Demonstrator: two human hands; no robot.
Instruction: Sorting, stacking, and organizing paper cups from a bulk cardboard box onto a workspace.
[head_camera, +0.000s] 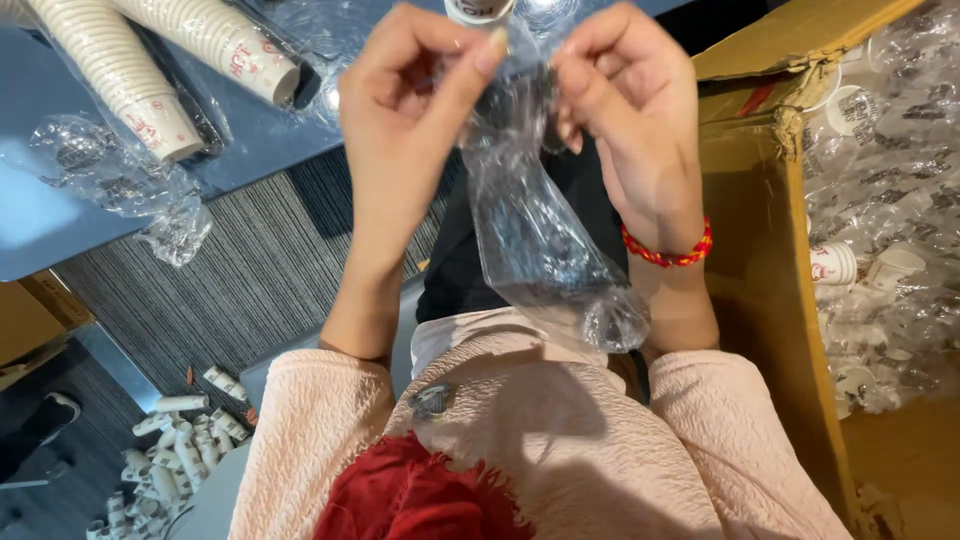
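A clear plastic sleeve (535, 225) is being pinched at its top end by both hands, held up close to the camera over the lap. The left hand (415, 110) is closed on the plastic with thumb and forefinger, and the right hand (630, 110), with a red braided bracelet (668, 250) at the wrist, is gripping the same top edge from the other side. The sleeve hangs down slack and looks pretty much emptied out, only a knotted, bunched-up end at the bottom near the pink sweater (560, 440); a single paper cup (478, 10) can be made out right above the fingers, though whether it's still inside the sleeve can't be told. On the blue table (60, 215) to the left, two long stacks of white paper cups (150, 70) are laid on their sides, still wrapped in clear plastic, with a crumpled empty wrapper (120, 175) just beside them. To the right a big open cardboard box (760, 250) is seen, stuffed with loose plastic wrap and scattered paper cups (880, 200). Down on the floor at lower left, a pile of small white rolled bits (175, 450) is lying about, too small to identify properly.
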